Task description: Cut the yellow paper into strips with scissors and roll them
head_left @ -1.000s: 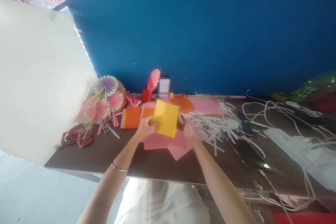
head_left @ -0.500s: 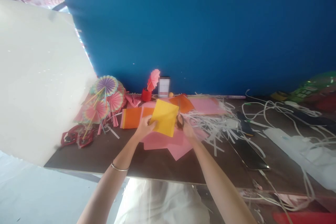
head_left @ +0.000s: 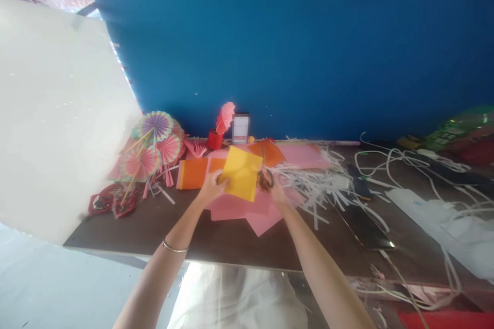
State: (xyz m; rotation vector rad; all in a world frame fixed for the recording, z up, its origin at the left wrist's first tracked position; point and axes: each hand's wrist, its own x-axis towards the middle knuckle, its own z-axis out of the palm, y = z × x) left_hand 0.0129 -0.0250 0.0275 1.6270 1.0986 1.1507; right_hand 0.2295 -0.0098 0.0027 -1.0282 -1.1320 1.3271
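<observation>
Yellow paper (head_left: 241,174) up above pink sheets (head_left: 235,207), pinched at its left edge, probably to keep it steady and leave its right edge exposed. Left hand (head_left: 211,188): thumb and fingers closed on paper. Right hand (head_left: 277,191): grasping dark-handled scissors (head_left: 265,179) beside that right edge; finger spread and blade opening, can't tell, blurry.

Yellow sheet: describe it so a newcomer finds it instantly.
Below the blue wall is a dark table spread with pink paper and orange paper. Over these, the left hand grips the yellow sheet, plain yellow and held up while its neighbours lie flat.
</observation>
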